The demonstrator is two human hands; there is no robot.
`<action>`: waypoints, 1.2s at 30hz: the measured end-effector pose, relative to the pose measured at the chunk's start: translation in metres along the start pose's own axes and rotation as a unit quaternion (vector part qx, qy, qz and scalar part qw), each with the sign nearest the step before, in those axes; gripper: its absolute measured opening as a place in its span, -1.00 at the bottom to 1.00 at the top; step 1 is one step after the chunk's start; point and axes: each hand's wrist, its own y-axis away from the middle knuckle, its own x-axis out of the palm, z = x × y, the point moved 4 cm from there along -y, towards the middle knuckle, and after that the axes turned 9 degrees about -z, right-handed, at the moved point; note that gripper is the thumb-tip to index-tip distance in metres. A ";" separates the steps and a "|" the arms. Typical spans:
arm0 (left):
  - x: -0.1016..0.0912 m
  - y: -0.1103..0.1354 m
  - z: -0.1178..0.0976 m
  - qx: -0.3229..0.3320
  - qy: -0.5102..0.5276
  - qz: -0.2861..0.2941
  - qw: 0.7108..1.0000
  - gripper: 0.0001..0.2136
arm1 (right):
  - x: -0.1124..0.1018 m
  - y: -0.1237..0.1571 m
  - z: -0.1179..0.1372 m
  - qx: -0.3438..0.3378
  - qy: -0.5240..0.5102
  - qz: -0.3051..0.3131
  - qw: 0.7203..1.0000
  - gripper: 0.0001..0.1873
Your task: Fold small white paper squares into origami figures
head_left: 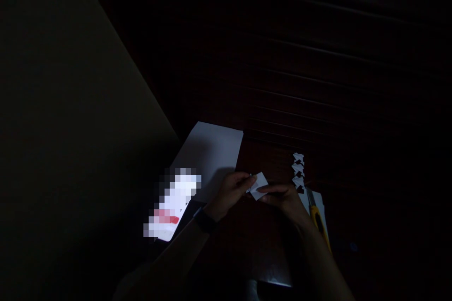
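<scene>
- The small paper [260,183], white and folded, was held up between the two hands, over the dark desk [243,244].
- The left hand [229,192] had its grip narrow, pinching the paper's left side.
- The right hand [285,201] held the paper's lower right side, its grip narrow too, one finger lying across the surface.
- A dark band [205,220] circled the left wrist.
- A large sheet [212,153] lay beyond the left hand, with a lit screen [176,204], its content blurred, near its lower left.
- Three folded pieces [298,169] stood in a row right of the paper.
- Just nearer, a yellow cutter [318,220] lay on white paper sheets [318,199].
</scene>
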 end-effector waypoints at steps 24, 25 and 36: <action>0.003 0.002 0.002 0.158 -0.100 0.011 0.982 -0.77 | -0.010 0.001 -0.004 0.008 0.024 -0.097 0.995 -0.73; 0.003 0.002 0.002 0.158 -0.105 0.009 0.982 -0.77 | -0.010 0.001 -0.004 0.008 0.027 -0.097 0.995 -0.72; 0.001 0.002 0.003 0.108 -0.053 0.008 0.993 -0.84 | -0.013 -0.001 -0.003 0.019 0.053 -0.095 0.994 -0.77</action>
